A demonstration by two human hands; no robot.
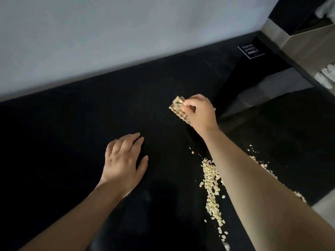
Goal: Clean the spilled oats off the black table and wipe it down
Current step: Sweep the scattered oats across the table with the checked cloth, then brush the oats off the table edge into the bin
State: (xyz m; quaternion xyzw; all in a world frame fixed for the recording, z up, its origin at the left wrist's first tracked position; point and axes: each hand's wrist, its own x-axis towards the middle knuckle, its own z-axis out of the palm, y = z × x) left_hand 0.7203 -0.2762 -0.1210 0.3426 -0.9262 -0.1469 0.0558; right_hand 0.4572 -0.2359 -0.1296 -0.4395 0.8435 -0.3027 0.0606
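Oats [211,178] lie strewn on desk [72,142]: clearing incomplete, wipe-down judged not done. Right hand [201,113] pinches cloth [175,106]. Left hand [125,160] flat on desk, fingers relaxed.

Illumination: dim, cool, diffuse. The desk [72,142] surface renders near-black, detail lost; faint sheen at its near edge. The wall [108,33] is evenly grey. Wide-angle distortion bows the desk's far edge. Focus: soft.
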